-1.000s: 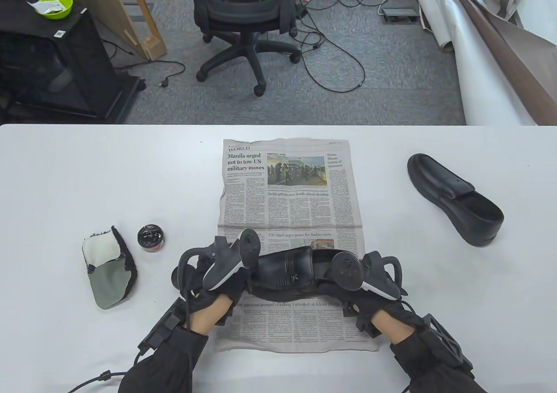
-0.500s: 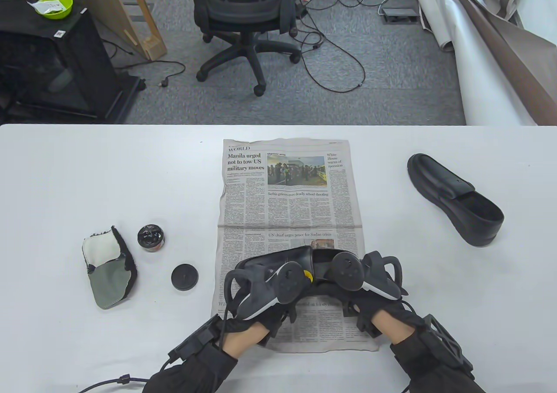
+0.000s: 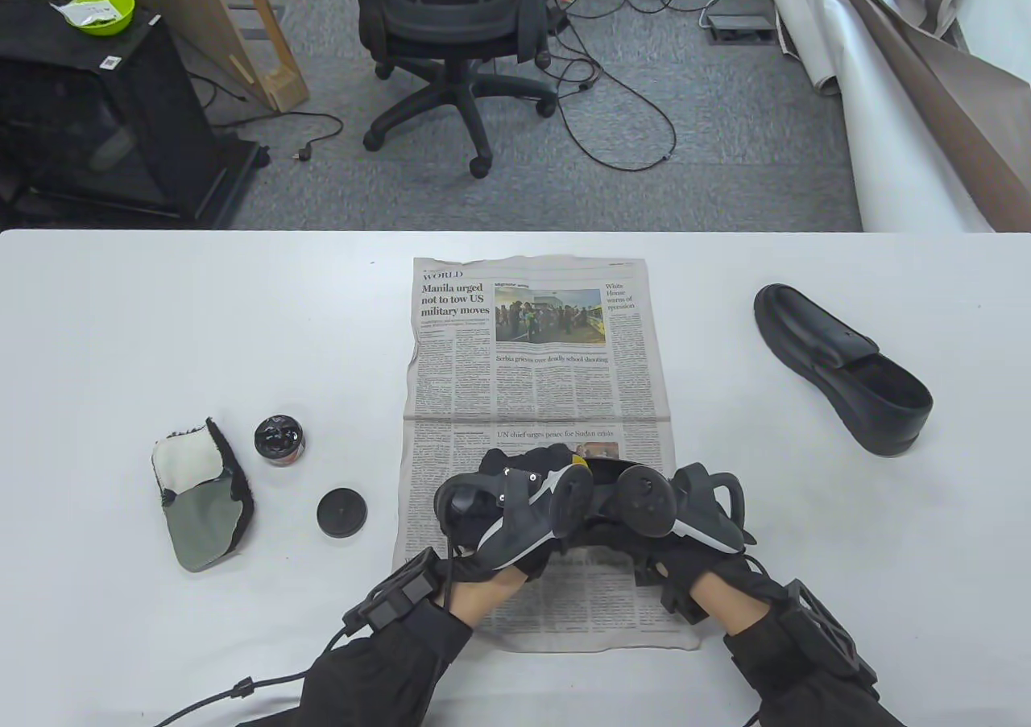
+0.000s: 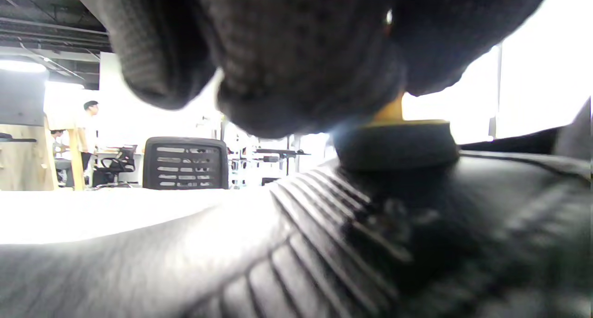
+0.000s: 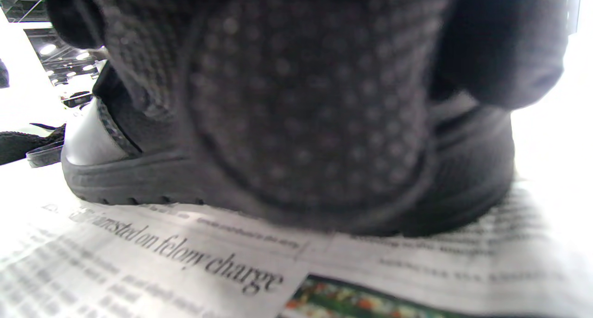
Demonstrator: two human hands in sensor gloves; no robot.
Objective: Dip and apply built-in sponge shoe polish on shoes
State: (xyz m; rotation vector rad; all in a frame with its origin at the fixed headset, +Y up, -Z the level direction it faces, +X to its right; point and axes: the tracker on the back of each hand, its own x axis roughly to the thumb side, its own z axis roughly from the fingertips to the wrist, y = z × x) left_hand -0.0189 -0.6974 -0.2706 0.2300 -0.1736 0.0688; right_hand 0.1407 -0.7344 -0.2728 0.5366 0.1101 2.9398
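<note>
A black shoe (image 3: 606, 471) lies on a newspaper (image 3: 536, 357) near the table's front, mostly hidden by both hands. My left hand (image 3: 538, 469) holds a sponge applicator with a yellow handle (image 3: 578, 460) over the shoe. In the left wrist view the dark sponge (image 4: 394, 144) presses on the shoe's ribbed upper (image 4: 287, 244). My right hand (image 3: 644, 535) grips the shoe's right end; its gloved fingers (image 5: 305, 123) lie on the shoe's side (image 5: 139, 179). The open polish tin (image 3: 279, 439) and its lid (image 3: 341, 513) sit to the left.
A second black shoe (image 3: 842, 365) lies at the right of the table. A grey and white cloth mitt (image 3: 201, 493) lies at the left, beside the tin. An office chair (image 3: 451, 26) stands on the floor beyond the table's far edge.
My left hand has moved right from beside the lid onto the shoe with the sponge applicator, then further along the upper. The lid now shows on the table. The right hand has not moved.
</note>
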